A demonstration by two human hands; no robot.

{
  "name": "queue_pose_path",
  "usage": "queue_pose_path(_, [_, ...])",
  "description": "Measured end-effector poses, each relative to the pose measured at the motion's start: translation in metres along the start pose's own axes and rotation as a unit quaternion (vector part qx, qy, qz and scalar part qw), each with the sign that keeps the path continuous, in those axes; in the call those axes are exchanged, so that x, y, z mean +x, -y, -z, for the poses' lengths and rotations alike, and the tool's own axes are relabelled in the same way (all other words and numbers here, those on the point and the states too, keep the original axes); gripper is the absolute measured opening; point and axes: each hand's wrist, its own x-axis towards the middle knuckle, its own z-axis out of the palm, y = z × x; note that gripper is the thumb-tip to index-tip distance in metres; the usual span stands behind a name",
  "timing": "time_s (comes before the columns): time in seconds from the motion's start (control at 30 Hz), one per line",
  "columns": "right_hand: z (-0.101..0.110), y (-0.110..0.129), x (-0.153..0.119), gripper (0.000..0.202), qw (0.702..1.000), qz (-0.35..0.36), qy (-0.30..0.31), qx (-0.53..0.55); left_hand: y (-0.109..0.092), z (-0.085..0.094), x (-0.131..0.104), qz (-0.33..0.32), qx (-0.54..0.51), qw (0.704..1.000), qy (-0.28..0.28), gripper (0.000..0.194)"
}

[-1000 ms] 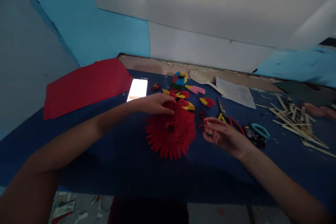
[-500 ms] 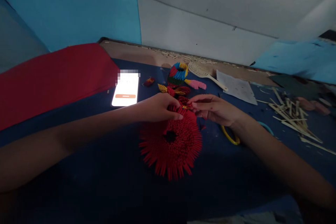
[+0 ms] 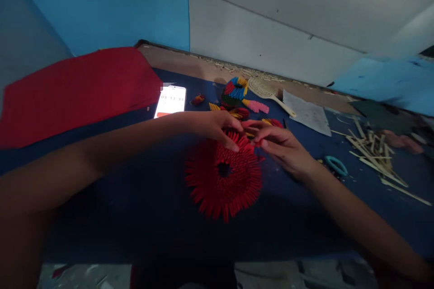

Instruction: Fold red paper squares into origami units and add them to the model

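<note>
A round red piece made of many folded-paper spikes (image 3: 225, 189), with a dark hole in its middle, lies on the blue table in front of me. My left hand (image 3: 219, 126) is closed at its far edge, thumb laid over the spikes and fingers behind. At the upper right of this piece, my right hand (image 3: 283, 146) pinches a small red folded-paper piece (image 3: 258, 143); its full shape is hidden by my fingers. Just behind my hands lie red and yellow folded-paper parts (image 3: 239, 113).
A lit phone (image 3: 171, 99) lies beside a large red sheet (image 3: 84, 95) at left. Farther back are a multicoloured folded-paper model (image 3: 233, 92), a cream hairbrush (image 3: 266, 91) and a white paper (image 3: 307, 110). Thin sticks (image 3: 376, 149) and a teal scissor-like loop (image 3: 335, 165) are at right.
The view has shifted, showing more floor at the bottom. My right hand has drawn slightly away from my left. The phone now shows digits, and its lower part is behind my left arm.
</note>
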Motion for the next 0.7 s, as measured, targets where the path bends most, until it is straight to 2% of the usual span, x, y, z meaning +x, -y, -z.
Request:
queue_pose_path(0.07, [-0.002, -0.001, -0.015, 0.006, 0.996, -0.059, -0.045, 0.053, -0.006, 0.002, 0.003, 0.022, 0.023, 0.999, 0.002, 0.038])
queue_pose_path(0.13, [-0.004, -0.003, -0.029, 0.007, 0.982, -0.136, -0.065, 0.114, -0.020, -0.002, 0.003, 0.046, 0.077, 0.996, -0.013, 0.035])
queue_pose_path(0.2, [-0.004, -0.006, -0.042, 0.009, 0.969, -0.173, -0.075, 0.159, -0.040, -0.012, -0.001, 0.073, 0.173, 0.980, -0.069, 0.038])
queue_pose_path(0.27, [-0.005, -0.010, -0.053, 0.010, 0.961, -0.185, -0.087, 0.189, -0.065, -0.030, -0.008, 0.121, 0.293, 0.932, -0.176, 0.049])
queue_pose_path(0.3, [-0.006, -0.011, -0.059, 0.010, 0.957, -0.188, -0.092, 0.200, -0.076, -0.042, -0.012, 0.136, 0.334, 0.912, -0.193, 0.054])
queue_pose_path(0.37, [-0.009, -0.013, -0.068, 0.010, 0.950, -0.195, -0.101, 0.221, -0.094, -0.068, -0.019, 0.169, 0.387, 0.891, -0.169, 0.061])
queue_pose_path(0.43, [-0.014, -0.014, -0.077, 0.011, 0.942, -0.198, -0.112, 0.245, -0.103, -0.096, -0.026, 0.193, 0.414, 0.879, -0.135, 0.064])
queue_pose_path(0.5, [-0.021, -0.013, -0.085, 0.011, 0.937, -0.197, -0.122, 0.262, -0.104, -0.121, -0.033, 0.183, 0.447, 0.865, -0.137, 0.059])
queue_pose_path(0.6, [-0.032, -0.008, -0.095, 0.011, 0.933, -0.197, -0.126, 0.273, -0.100, -0.152, -0.045, 0.129, 0.504, 0.823, -0.227, 0.045])
queue_pose_path(0.7, [-0.041, -0.004, -0.101, 0.009, 0.928, -0.212, -0.118, 0.282, -0.098, -0.172, -0.052, 0.082, 0.531, 0.789, -0.298, 0.032])
